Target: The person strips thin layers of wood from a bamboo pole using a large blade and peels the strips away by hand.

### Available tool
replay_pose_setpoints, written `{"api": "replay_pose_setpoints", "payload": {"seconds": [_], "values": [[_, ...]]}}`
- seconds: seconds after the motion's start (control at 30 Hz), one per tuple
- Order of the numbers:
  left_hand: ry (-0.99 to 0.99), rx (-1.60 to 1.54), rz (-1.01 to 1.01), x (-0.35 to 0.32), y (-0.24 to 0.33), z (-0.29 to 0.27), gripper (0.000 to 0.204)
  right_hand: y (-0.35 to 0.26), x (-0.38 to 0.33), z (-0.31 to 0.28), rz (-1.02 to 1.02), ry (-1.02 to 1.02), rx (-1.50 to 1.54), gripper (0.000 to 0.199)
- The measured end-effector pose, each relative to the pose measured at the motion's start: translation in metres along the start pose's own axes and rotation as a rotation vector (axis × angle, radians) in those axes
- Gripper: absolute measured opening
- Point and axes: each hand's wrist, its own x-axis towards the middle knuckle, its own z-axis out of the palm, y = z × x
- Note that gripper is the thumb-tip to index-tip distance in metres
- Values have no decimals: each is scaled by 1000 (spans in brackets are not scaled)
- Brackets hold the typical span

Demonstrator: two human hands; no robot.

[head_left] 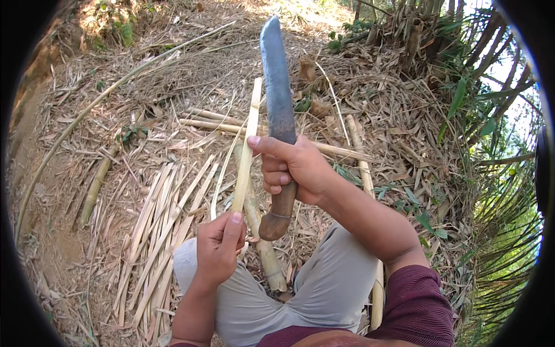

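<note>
My right hand (pixel 289 165) is wrapped around the brown wooden handle of a machete (pixel 278 87), its long dark blade pointing up and away from me. The thumb of that hand also presses against a pale split bamboo strip (pixel 247 153). Lower down, my left hand (pixel 221 246) pinches the same strip near its bottom end, thumb on top. The strip stands nearly upright, just left of the blade. A thin, curling sliver (pixel 222 173) hangs beside the strip on its left; where it joins is hard to make out.
Many split bamboo strips (pixel 153 237) lie in a bundle on the left. A bamboo pole (pixel 267 257) runs between my knees, and more poles (pixel 358 144) lie ahead and right. Dry leaves cover the slope. A long bent stalk (pixel 124 78) arcs across the left; bamboo clumps (pixel 497 63) rise at right.
</note>
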Motion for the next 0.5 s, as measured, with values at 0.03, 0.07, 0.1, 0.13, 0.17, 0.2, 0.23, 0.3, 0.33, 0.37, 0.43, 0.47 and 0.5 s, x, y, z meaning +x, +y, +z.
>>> {"api": "replay_pose_setpoints", "payload": {"seconds": [0.03, 0.07, 0.1, 0.13, 0.17, 0.2, 0.23, 0.3, 0.33, 0.37, 0.43, 0.47, 0.5], "values": [[10, 19, 33, 0, 0, 0, 44, -2, -3, 0, 24, -13, 36, 22], [23, 38, 66, 1, 1, 0, 43, -2, -5, -2, 43, -7, 55, 22], [40, 58, 99, 2, 0, 0, 43, -2, -5, -2, 64, -4, 75, 22], [30, 80, 127, 1, -1, 1, 43, 0, -6, -4, 87, 4, 100, 22], [21, 102, 155, 1, -3, 2, 44, 3, -6, -6, 105, 21, 95, 21], [14, 124, 183, 1, -5, 3, 44, 5, -5, -8, 116, 27, 106, 21], [10, 125, 168, 1, -5, 1, 44, 8, -3, -7, 127, 24, 120, 21], [3, 124, 138, 1, -5, -1, 43, 9, -2, -5, 126, 38, 129, 21], [15, 124, 119, 2, -6, -3, 43, 8, -1, -3, 116, 53, 125, 21], [26, 124, 99, 4, -8, -4, 42, 7, -1, -2, 105, 68, 120, 21], [62, 137, 94, 4, -8, -3, 41, 5, -3, -3, 82, 58, 121, 21], [86, 150, 108, 4, -8, 1, 41, 3, -4, -3, 70, 54, 120, 21], [111, 163, 122, 4, -9, 3, 40, 2, -5, -3, 56, 52, 104, 22]]}}
